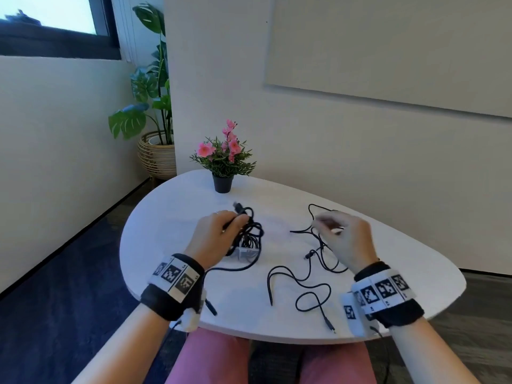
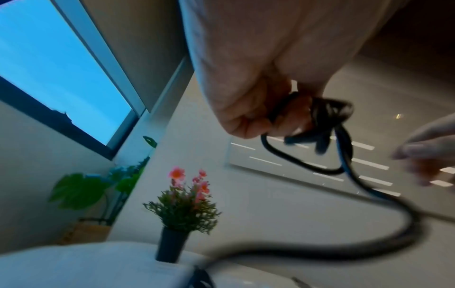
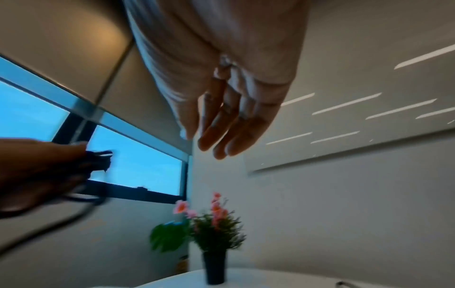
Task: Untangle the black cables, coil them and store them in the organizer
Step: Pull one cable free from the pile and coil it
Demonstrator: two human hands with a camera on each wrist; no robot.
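Gripping a bundle of coiled black cable [image 1: 250, 231], the left hand [image 1: 219, 236] hovered over a clear plastic organizer [image 1: 246, 252] on the white table [image 1: 171, 245]. Under the right hand [image 1: 350, 239], loose black cables [image 1: 310, 284] sprawled. Left wrist view: fingers [image 2: 248, 124] curled around the bundle. Right wrist view: fingers [image 3: 221, 136] extended, holding nothing.

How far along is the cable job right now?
Done: some coiled cable already seems to lie in the clear organizer. In hand: the left hand grips a partly coiled black cable above it, its tail trailing over the table. The right hand hovers open. Left: the loose cables in front of the right hand lie uncoiled.
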